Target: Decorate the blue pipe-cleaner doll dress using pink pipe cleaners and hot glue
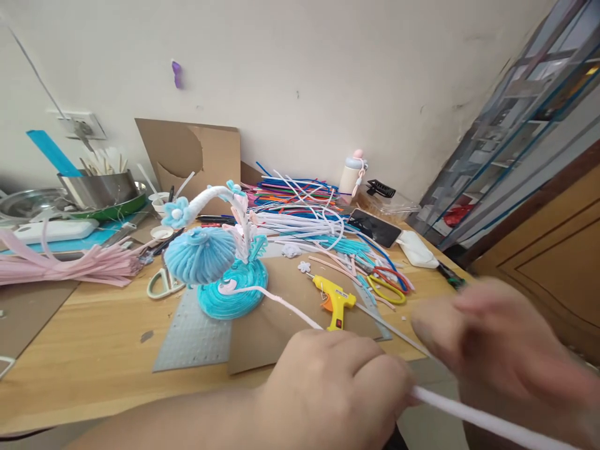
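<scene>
My left hand [342,381] is closed around a pale pink pipe cleaner [285,304], which runs back to a coil on the round turquoise base [233,300]. Out of the far side of that fist, a pale fuzzy length [469,415] stretches to the lower right. My right hand [510,350] is raised at the right, smeared by motion, so its fingers are unclear. Above the base stands a lamp-like craft with a blue ribbed shade [200,255], a white curved arm [206,201] and a blue flower [175,213]. A yellow glue gun [335,300] lies beyond my left hand.
A cardboard sheet [262,340] lies over a grey cutting mat [192,344]. Coloured pipe cleaners [300,219] are heaped behind. Scissors with yellow handles [387,290], a phone [375,228], pink bundled strips [103,265] and a metal pot [100,189] surround the work.
</scene>
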Available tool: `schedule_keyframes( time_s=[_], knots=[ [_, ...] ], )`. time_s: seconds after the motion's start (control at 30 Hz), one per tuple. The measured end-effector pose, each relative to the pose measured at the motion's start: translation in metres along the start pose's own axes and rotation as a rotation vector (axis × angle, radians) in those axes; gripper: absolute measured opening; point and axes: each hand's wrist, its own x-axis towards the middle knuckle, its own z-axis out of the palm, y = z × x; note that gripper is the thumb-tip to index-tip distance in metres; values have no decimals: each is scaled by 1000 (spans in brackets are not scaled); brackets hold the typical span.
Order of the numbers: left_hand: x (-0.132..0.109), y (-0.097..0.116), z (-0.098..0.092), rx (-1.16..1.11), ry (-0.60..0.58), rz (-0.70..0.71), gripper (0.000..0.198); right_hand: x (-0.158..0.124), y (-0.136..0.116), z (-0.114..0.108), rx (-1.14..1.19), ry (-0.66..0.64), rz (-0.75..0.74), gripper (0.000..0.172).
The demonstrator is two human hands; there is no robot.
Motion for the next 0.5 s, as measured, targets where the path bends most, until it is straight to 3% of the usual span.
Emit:
schedule_keyframes(
  time_s=[0.13, 0.33, 0.5],
  knots=[
    [-5, 1, 2, 19, 89, 57, 21, 50, 12, 14, -365, 8, -72, 29],
    [-3, -2, 1, -6, 141, 96, 23, 113, 31, 41, -516, 10, -81, 24],
    [-3, -6, -5, -10, 140, 112, 27, 134, 36, 52, -592, -2, -15, 21]
  ],
)
